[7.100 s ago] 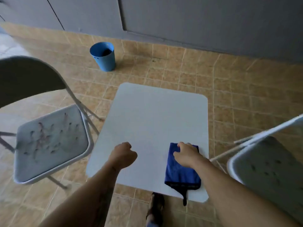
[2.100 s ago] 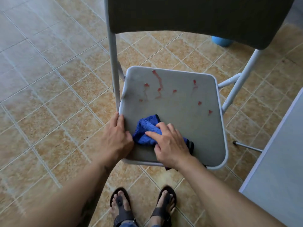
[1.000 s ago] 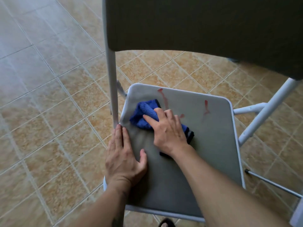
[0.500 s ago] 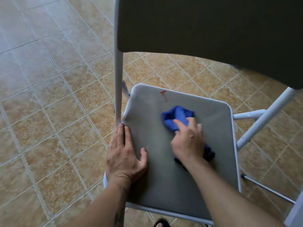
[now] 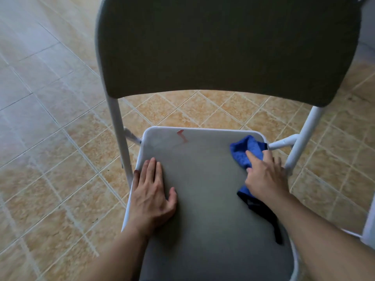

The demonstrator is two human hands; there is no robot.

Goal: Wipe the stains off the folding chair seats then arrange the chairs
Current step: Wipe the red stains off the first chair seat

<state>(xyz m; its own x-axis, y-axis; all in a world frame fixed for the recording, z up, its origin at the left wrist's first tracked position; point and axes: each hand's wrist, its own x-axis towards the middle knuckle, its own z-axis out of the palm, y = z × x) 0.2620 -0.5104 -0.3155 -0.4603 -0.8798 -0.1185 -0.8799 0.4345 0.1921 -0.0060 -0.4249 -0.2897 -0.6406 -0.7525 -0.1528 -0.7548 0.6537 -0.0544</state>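
A white-framed folding chair fills the view, its grey seat (image 5: 205, 191) below me and its dark backrest (image 5: 223, 47) above. One red stain (image 5: 182, 135) shows near the seat's far left edge. My left hand (image 5: 152, 195) lies flat, fingers spread, on the seat's left side. My right hand (image 5: 265, 177) presses a bunched blue cloth (image 5: 246, 152) against the seat's far right corner. A dark edge of the cloth trails back under my wrist.
Tan and beige floor tiles (image 5: 50, 159) surround the chair. A white chair leg (image 5: 302, 136) rises just right of my right hand. A pale edge (image 5: 370, 224), perhaps the table, shows at the right border.
My right hand swept the cloth from the seat's middle to its far right corner. The stains there are gone. My left hand stayed flat on the left side.
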